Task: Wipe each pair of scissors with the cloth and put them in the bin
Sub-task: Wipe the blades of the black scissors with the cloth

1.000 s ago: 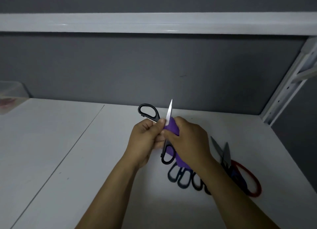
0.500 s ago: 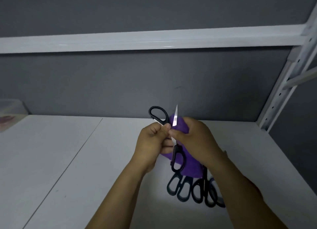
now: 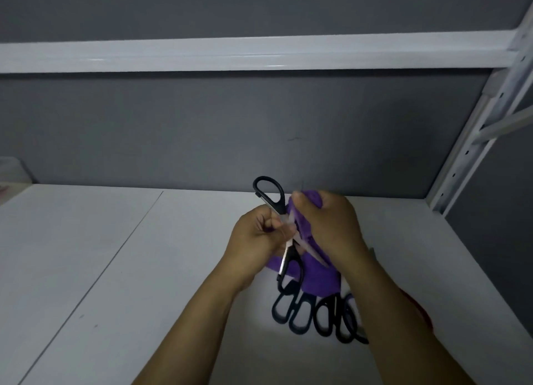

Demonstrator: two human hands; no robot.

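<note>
1. My left hand is up over the white table. Its fingers are curled and pinch a pair of black scissors near the middle, where the two halves cross.
2. The scissors are spread wide. One handle loop points up and away from me, and the other hangs down.
3. My right hand is just beside my left. Its fingers are curled tight round a purple cloth, and the cloth is pressed on one blade.
4. The rest of the cloth hangs down under my right hand.
5. More scissors with black handles lie on the table under my hands, side by side.
6. Something red peeks out past my right arm.
</note>
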